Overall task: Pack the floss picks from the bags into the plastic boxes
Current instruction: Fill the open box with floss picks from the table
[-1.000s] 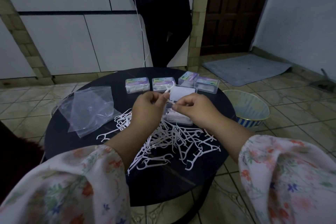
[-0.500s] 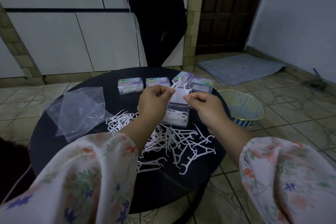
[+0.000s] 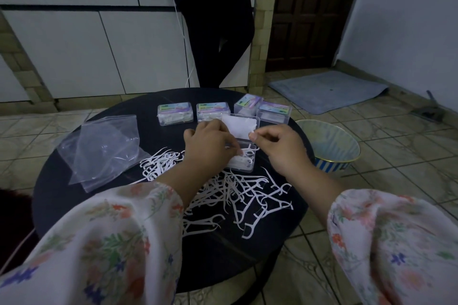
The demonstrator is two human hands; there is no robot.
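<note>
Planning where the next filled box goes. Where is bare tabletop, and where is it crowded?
Bare table lies at the near edge below the loose floss picks, and at the far left between the empty bags and the closed boxes. Crowded: the centre, with both hands at the open box.

The left hand (image 3: 210, 146) has dropped onto the open box (image 3: 244, 161).

floss picks (image 3: 238, 195): white, loose heap on surface | open box (image 3: 244, 160): clear, part filled | closed boxes (image 3: 175, 113): row behind | bags (image 3: 104, 148): clear, flat, left
</note>
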